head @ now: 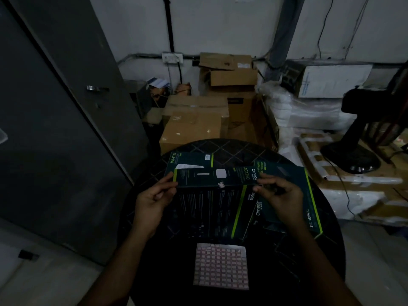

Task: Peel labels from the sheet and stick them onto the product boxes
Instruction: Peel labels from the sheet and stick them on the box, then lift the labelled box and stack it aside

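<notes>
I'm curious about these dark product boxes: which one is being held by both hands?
The AC1350 box, lifted on edge between the left hand and right hand. The other boxes lie flat on the round table.

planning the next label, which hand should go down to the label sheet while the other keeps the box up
Probably the right hand: the label sheet lies near the table's front edge, about equally near both. The left hand grips the end of the raised product box and could hold it.

A round dark bench (313, 250) with a faint diamond pattern carries the label sheet (220, 267) at its near edge — flat, pink-gridded — and dark green product boxes (212, 208) across the middle toward the far edge.
</notes>
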A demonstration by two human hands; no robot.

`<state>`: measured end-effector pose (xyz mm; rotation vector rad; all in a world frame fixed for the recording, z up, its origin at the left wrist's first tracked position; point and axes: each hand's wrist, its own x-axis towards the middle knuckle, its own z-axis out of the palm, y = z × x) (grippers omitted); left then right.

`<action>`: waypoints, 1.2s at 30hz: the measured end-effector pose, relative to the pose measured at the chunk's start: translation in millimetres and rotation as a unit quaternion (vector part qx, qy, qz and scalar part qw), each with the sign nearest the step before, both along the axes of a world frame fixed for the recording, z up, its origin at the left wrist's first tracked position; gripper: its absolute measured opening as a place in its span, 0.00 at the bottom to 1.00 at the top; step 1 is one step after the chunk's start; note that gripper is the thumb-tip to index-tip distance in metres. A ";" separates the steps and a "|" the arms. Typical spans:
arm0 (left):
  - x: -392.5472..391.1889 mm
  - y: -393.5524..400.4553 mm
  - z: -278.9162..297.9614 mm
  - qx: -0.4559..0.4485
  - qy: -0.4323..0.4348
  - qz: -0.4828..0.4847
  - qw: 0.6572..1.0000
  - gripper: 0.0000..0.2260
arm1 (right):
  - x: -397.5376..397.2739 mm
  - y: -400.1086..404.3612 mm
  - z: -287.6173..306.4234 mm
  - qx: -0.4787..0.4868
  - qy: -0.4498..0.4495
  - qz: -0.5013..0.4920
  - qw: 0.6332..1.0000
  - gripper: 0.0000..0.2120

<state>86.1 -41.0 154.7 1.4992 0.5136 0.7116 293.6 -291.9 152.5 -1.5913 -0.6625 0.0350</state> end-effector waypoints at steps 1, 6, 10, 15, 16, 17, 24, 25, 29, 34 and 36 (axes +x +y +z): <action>-0.6 -2.9 -0.4 -0.011 -0.005 0.010 1.000 0.08 | -0.7 -0.4 -1.5 -0.004 0.013 0.006 1.000 0.12; 0.5 -11.2 -2.9 -0.101 -0.011 0.035 0.994 0.13 | 0.3 -1.0 7.6 -0.053 0.087 0.058 0.993 0.28; 0.1 -9.6 7.6 -0.276 0.009 0.000 0.961 0.15 | 1.8 -0.9 22.8 -0.097 0.170 0.126 0.973 0.25; 2.3 1.7 31.2 -0.305 0.133 -0.033 0.942 0.14 | -1.1 0.8 50.8 -0.091 0.354 0.146 0.919 0.24; 3.9 3.2 34.9 -0.301 0.154 -0.036 0.940 0.14 | -2.3 1.5 56.3 -0.095 0.377 0.141 0.910 0.22; 5.2 4.5 37.0 -0.300 0.169 -0.036 0.938 0.15 | -3.3 2.1 60.6 -0.103 0.392 0.135 0.904 0.21; -0.6 4.6 37.0 -0.331 0.232 -0.042 0.914 0.22 | -19.8 2.2 71.5 -0.193 0.398 0.121 0.889 0.16; -3.2 3.5 36.8 -0.348 0.247 -0.046 0.903 0.23 | -22.2 0.6 71.4 -0.206 0.414 0.107 0.880 0.18; -15.9 -13.2 36.7 -0.385 0.305 -0.046 0.870 0.19 | -34.4 -9.5 71.0 -0.262 0.417 0.105 0.864 0.18; -34.5 -43.6 55.2 -0.387 0.287 -0.082 0.873 0.09 | -53.2 -28.4 77.1 -0.258 0.362 0.123 0.887 0.07; -40.0 -47.1 66.1 -0.385 0.251 -0.112 0.881 0.13 | -59.4 -31.1 86.3 -0.195 0.327 0.102 0.919 0.07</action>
